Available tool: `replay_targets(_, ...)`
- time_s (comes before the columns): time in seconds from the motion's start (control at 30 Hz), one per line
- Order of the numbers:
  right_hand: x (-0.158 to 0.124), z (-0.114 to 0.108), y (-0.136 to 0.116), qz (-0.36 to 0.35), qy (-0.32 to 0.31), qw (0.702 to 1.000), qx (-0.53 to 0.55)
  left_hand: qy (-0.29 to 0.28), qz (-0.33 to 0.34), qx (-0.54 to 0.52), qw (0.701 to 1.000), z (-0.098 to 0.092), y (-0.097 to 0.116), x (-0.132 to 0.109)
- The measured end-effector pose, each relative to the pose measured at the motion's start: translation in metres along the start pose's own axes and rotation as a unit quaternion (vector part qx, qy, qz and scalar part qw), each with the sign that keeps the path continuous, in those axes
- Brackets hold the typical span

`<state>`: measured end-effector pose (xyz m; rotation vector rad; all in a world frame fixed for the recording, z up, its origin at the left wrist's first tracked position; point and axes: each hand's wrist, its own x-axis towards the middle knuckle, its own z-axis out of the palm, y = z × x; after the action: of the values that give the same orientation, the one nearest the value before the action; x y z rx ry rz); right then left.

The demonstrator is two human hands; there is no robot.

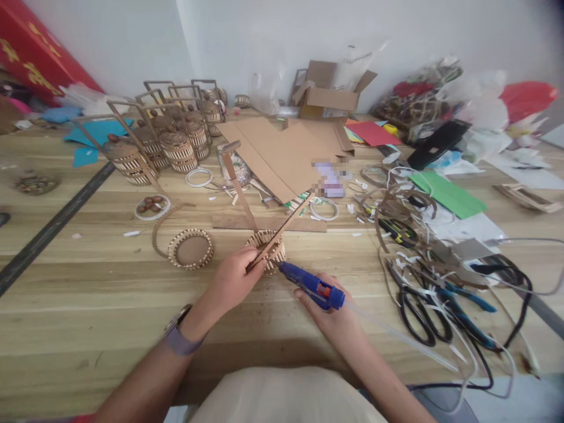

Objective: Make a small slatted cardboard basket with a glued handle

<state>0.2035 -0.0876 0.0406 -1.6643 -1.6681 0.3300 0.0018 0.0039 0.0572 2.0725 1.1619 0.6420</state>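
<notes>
My left hand [238, 270] pinches a thin brown cardboard strip [288, 221], which slants up to the right across a small round basket [278, 251] of light and dark sticks. Another brown strip [240, 187], with a short crosspiece on top, rises from the basket's far side. Wrapped in my right hand [332, 299] is a blue glue gun [311, 284], its nozzle at the basket's near right wall. I cannot tell whether the nozzle touches it. A clear glue stick [405, 338] trails from the gun's back. To the left lies a stick-walled ring with a brown base [191, 249].
Several lidded stick baskets with tall handles [176, 147] stand at the back left. Cardboard sheets [273, 155] lie behind the basket. Black-handled scissors [423, 317], blue-handled pliers [467, 311] and tangled cables crowd the right. Brown balls fill a tape roll [152, 216].
</notes>
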Motion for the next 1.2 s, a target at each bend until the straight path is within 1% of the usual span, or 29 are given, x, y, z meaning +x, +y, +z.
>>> replay_targets(0.07, -0.002, -0.001, 0.004, 0.002, -0.001, 1.000, -0.001, 0.002, 0.004, 0.002, 1.000, 0.000, 0.000, 0.000)
replay_targets(0.13, -0.005, -0.003, 0.010, 0.030, -0.006, 0.999, 0.010, 0.005, 0.014, 0.011, 1.000, 0.000, -0.002, 0.000)
replay_targets(0.2, -0.006, -0.009, 0.016, 0.099, -0.009, 0.994, 0.053, 0.011, 0.031, 0.031, 0.999, 0.002, -0.004, 0.000)
replay_targets(0.23, -0.006, -0.014, 0.019, 0.148, -0.013, 0.985, 0.089, 0.014, 0.040, 0.045, 0.998, 0.004, -0.006, 0.001)
replay_targets(0.27, -0.005, -0.019, 0.022, 0.200, -0.017, 0.970, 0.134, 0.017, 0.048, 0.060, 0.997, 0.006, -0.008, 0.001)
replay_targets(0.3, -0.004, -0.025, 0.025, 0.252, -0.031, 0.948, 0.191, 0.018, 0.054, 0.075, 0.996, 0.008, -0.010, 0.001)
replay_targets(0.33, -0.002, -0.031, 0.028, 0.298, -0.056, 0.919, 0.251, 0.021, 0.058, 0.088, 0.994, 0.010, -0.012, 0.001)
replay_targets(0.37, 0.000, -0.037, 0.030, 0.338, -0.093, 0.884, 0.310, 0.021, 0.061, 0.097, 0.993, 0.012, -0.013, 0.001)
replay_targets(0.43, 0.002, -0.047, 0.036, 0.391, -0.166, 0.808, 0.407, 0.020, 0.066, 0.100, 0.993, 0.016, -0.015, 0.001)
replay_targets(0.47, 0.002, -0.050, 0.040, 0.405, -0.191, 0.780, 0.437, 0.021, 0.070, 0.092, 0.993, 0.017, -0.015, 0.001)
replay_targets(0.5, 0.002, -0.052, 0.044, 0.412, -0.204, 0.764, 0.454, 0.024, 0.075, 0.079, 0.994, 0.017, -0.015, 0.001)
replay_targets(0.53, 0.001, -0.053, 0.048, 0.410, -0.205, 0.759, 0.462, 0.029, 0.079, 0.063, 0.994, 0.017, -0.014, 0.001)
replay_targets(0.63, -0.002, -0.050, 0.058, 0.387, -0.185, 0.778, 0.458, 0.065, 0.090, 0.029, 0.993, 0.015, -0.011, 0.001)
replay_targets(0.7, -0.003, -0.048, 0.060, 0.382, -0.172, 0.789, 0.450, 0.074, 0.093, 0.021, 0.993, 0.012, -0.008, 0.001)
replay_targets(0.83, 0.000, -0.049, 0.053, 0.386, -0.166, 0.798, 0.432, 0.049, 0.094, 0.010, 0.994, 0.009, -0.002, 0.000)
replay_targets(0.97, 0.002, -0.053, 0.053, 0.371, -0.181, 0.820, 0.396, 0.040, 0.092, 0.012, 0.995, 0.006, 0.004, -0.002)
replay_targets(1.0, 0.003, -0.054, 0.056, 0.359, -0.191, 0.831, 0.380, 0.032, 0.086, 0.008, 0.996, 0.005, 0.006, -0.003)
replay_targets(1.03, 0.004, -0.056, 0.058, 0.342, -0.199, 0.850, 0.347, 0.024, 0.076, 0.002, 0.997, 0.003, 0.009, -0.004)
replay_targets(1.07, 0.004, -0.058, 0.059, 0.319, -0.196, 0.879, 0.295, 0.014, 0.062, -0.007, 0.998, 0.002, 0.013, -0.006)
replay_targets(1.1, 0.005, -0.059, 0.060, 0.287, -0.178, 0.914, 0.227, 0.003, 0.047, -0.018, 0.999, 0.002, 0.017, -0.009)
replay_targets(1.13, 0.006, -0.061, 0.058, 0.246, -0.146, 0.946, 0.154, -0.011, 0.032, -0.029, 0.999, 0.002, 0.022, -0.012)
replay_targets(1.17, 0.007, -0.062, 0.053, 0.201, -0.116, 0.968, 0.093, -0.026, 0.023, -0.039, 0.999, 0.005, 0.028, -0.015)
replay_targets(1.2, 0.007, -0.061, 0.047, 0.160, -0.102, 0.980, 0.060, -0.045, 0.020, -0.045, 0.998, 0.008, 0.034, -0.019)
